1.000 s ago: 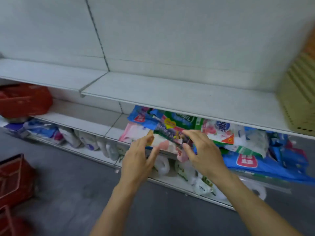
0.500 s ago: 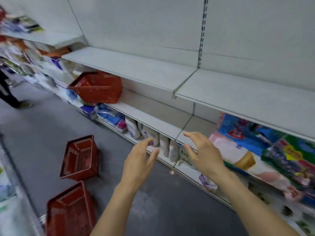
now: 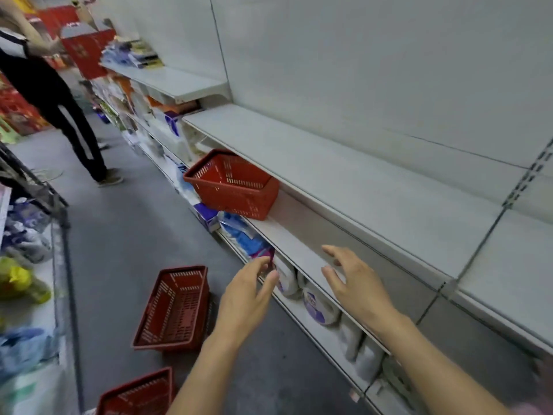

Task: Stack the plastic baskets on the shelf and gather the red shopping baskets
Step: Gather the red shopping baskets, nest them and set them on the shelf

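A red shopping basket [image 3: 236, 185] sits tilted on the middle shelf [image 3: 287, 238], jutting over its front edge. A second red basket [image 3: 175, 310] stands on the grey floor below my hands. A third red basket [image 3: 137, 395] shows partly at the bottom edge. My left hand [image 3: 247, 298] hovers over the aisle, fingers apart, holding nothing. My right hand [image 3: 354, 287] is spread open just above the middle shelf's front edge, to the right of the shelf basket and apart from it.
A long bare upper shelf [image 3: 359, 175] runs above the middle one. White detergent jugs [image 3: 317, 301] and blue packs [image 3: 242, 235] fill the bottom shelf. A person in black [image 3: 59, 100] stands far up the aisle. A wire rack with goods [image 3: 30, 265] lines the left.
The view has swung left along the aisle, away from the packets. Both hands have let go of the packets and now hang open. The baskets have come into fuller view.
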